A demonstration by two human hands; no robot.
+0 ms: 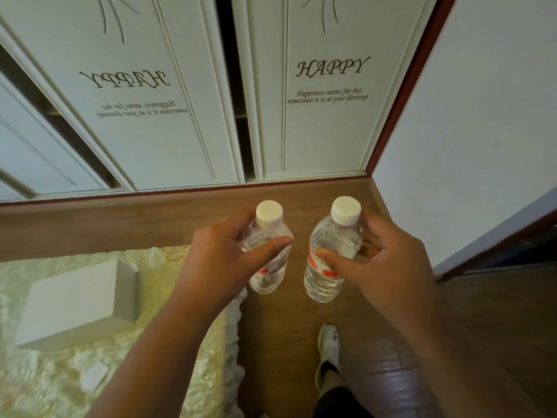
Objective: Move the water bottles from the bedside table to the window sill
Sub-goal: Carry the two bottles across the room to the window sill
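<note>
While each hand curls round a bottle, left hand (223,254) grips one clear white-capped plastic water bottle (268,251), right hand (382,260) its twin (331,254) at three o'clock, upright, likely for carrying; wooden floor (286,327) beneath.

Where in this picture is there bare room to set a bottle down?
Bare wooden surface runs between the wardrobe doors and the bed, left of the left hand. Crowded: the middle, where both hands grip bottles, and the bed around the white box.

Hands (229,251) cover both bottles' (328,267) labels.
</note>
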